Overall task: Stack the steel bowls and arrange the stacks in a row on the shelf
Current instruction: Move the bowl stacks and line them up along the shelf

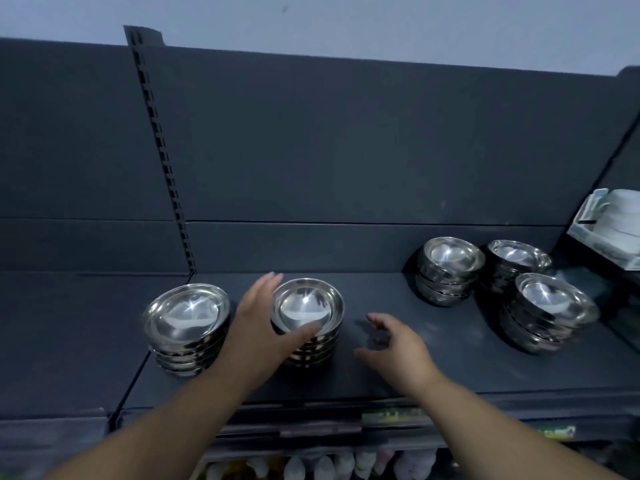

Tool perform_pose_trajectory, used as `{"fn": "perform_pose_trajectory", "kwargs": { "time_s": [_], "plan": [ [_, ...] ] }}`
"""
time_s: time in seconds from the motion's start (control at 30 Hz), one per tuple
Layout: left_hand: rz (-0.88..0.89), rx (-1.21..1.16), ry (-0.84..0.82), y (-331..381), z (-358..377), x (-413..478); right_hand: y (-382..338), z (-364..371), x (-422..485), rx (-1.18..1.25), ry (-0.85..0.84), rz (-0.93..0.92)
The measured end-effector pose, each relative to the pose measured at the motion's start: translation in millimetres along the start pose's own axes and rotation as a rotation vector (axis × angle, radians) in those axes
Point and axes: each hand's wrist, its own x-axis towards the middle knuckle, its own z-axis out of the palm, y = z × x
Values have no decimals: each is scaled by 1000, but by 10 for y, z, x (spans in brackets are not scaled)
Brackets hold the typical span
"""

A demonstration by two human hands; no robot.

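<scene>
Several stacks of steel bowls stand on a dark shelf (398,375). One stack (188,332) is at the left front. A second stack (308,317) stands just right of it, and my left hand (263,323) holds it, fingers behind its left side and thumb across the front rim. My right hand (394,348) hovers over the bare shelf to the right of that stack, fingers spread and loosely bent, holding nothing. Three more stacks stand at the right: one at the back (448,268), one further right (517,263), one nearer (550,310).
A slotted upright (162,161) runs up the dark back panel at the left. White packaged goods (609,223) sit on a neighbouring shelf at the far right. Price labels (391,415) line the shelf's front edge, with pale items on the level below.
</scene>
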Motion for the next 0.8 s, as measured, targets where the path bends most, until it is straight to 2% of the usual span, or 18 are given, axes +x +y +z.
{"fn": "perform_pose_trajectory", "kwargs": {
  "time_s": [0.13, 0.27, 0.47, 0.57, 0.67, 0.8],
  "plan": [
    [228, 172, -19, 343, 159, 160, 101, -396, -4, -106, 87, 35],
    [345, 300, -99, 699, 560, 268, 271, -950, -55, -172, 189, 50],
    [366, 312, -231, 1214, 1445, 446, 730, -1929, -47, -122, 487, -27],
    [320, 299, -278, 1488, 1950, 545, 1075, -2413, 7, -88, 553, -41],
    [234, 238, -342, 1736, 2418, 625, 1453, -2819, 106, -55, 425, 23],
    [100, 132, -420, 1961, 2898, 637, 1909, -3074, 292, -86, 84, 101]
  ]
}}
